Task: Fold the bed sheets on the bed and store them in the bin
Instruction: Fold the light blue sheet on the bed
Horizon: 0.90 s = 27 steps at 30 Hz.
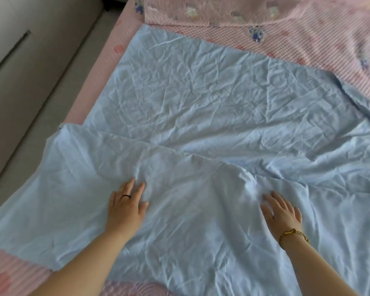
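Pale blue bed sheet (201, 92) spread wide over the bed (107, 60), creased all over. Near part doubled over the rest as a second layer, its edge slanting from the left side of the bed toward the middle. A small bunched ridge of cloth near the middle, just beyond the right fingertips. Near left portion reaching out to the side of the bed.

Left hand (126, 207) flat on the near layer, palm down, fingers straight and slightly spread, pressing the cloth, gripping nothing. Dark ring (126, 196) on one finger. Right hand (283, 214) also palm down on the same layer, fingers extended and resting on the cloth, nothing held. Gold bracelet (295, 235) at the right wrist. Hands well apart, both forearms bare.

Farther off, a pink patterned quilt (308, 28) with small blue figures, lying across the far right of the bed and overlapping the sheet's far edge. Left of the bed, pale floor (30, 92), then a light cabinet (4, 28) in the corner.
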Available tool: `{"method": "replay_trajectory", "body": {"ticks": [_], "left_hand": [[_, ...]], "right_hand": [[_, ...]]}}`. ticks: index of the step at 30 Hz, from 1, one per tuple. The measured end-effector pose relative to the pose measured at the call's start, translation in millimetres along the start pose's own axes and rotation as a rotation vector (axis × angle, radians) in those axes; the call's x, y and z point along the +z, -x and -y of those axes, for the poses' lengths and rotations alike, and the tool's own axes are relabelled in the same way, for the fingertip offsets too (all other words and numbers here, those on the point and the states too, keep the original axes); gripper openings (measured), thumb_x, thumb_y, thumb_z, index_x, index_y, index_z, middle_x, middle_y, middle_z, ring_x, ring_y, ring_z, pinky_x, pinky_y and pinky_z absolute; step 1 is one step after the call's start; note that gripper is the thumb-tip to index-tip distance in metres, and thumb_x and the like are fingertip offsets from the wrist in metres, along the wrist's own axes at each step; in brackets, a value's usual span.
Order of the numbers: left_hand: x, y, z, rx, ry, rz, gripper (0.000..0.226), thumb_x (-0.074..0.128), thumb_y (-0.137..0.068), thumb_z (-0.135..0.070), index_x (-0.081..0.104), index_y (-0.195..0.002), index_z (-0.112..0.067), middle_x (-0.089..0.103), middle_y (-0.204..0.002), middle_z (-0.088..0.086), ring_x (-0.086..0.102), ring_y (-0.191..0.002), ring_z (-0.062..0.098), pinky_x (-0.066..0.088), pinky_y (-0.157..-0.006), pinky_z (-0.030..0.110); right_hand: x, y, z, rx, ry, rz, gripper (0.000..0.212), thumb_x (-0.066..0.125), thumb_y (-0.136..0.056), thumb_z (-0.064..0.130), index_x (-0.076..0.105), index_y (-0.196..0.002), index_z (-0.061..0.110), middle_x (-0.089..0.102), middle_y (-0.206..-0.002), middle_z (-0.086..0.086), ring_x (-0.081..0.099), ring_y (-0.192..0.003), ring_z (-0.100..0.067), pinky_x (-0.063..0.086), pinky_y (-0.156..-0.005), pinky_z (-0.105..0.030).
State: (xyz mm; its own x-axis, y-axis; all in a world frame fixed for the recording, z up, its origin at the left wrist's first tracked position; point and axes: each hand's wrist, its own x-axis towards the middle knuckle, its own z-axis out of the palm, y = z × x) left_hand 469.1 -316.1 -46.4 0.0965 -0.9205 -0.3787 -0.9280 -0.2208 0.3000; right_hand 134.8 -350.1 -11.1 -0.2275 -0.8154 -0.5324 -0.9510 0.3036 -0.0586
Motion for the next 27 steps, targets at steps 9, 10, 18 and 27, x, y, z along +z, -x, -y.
{"method": "replay_trajectory", "body": {"ticks": [9,10,18,27], "left_hand": [[2.3,-50.4,-133.1,0.349,-0.02,-0.158,0.042,0.051,-0.075,-0.007,0.062,-0.114,0.005,0.058,-0.119,0.029,0.062,-0.093,0.048,0.048,-0.079,0.057],[3.4,-54.8,-150.9,0.352,-0.018,-0.173,0.042,0.053,-0.081,-0.005,0.057,-0.121,0.003,0.053,-0.128,0.026,0.058,-0.105,0.046,0.043,-0.09,0.054],[47.2,-87.5,-245.4,0.191,-0.329,0.032,0.037,0.048,-0.091,-0.026,0.049,-0.129,-0.025,0.052,-0.133,0.005,0.043,-0.126,0.023,0.021,-0.097,0.025],[40.8,-106.5,-271.8,0.242,-0.228,-0.222,0.037,0.049,-0.071,-0.023,0.071,-0.09,0.0,0.065,-0.091,0.028,0.057,-0.092,0.046,0.03,-0.087,0.044]], "right_hand": [[-28.0,-48.1,-113.9,0.103,0.136,-0.083,0.056,0.031,-0.096,0.011,0.013,-0.147,0.026,0.003,-0.156,0.007,-0.003,-0.143,-0.015,-0.009,-0.113,-0.045],[-32.1,-55.2,-126.9,0.109,0.137,-0.085,0.058,0.031,-0.095,0.008,0.013,-0.147,0.026,0.004,-0.155,0.008,-0.003,-0.143,-0.015,-0.01,-0.113,-0.045],[-65.8,-117.1,-225.7,0.019,0.277,-0.034,0.057,0.033,-0.097,0.012,0.009,-0.147,0.026,0.015,-0.154,0.004,0.001,-0.144,-0.016,-0.018,-0.109,-0.048],[-115.0,-131.7,-299.8,-0.009,0.314,-0.15,0.027,0.028,-0.099,0.031,0.053,-0.101,0.021,0.061,-0.114,-0.006,0.048,-0.11,-0.024,0.014,-0.093,-0.029]]}}
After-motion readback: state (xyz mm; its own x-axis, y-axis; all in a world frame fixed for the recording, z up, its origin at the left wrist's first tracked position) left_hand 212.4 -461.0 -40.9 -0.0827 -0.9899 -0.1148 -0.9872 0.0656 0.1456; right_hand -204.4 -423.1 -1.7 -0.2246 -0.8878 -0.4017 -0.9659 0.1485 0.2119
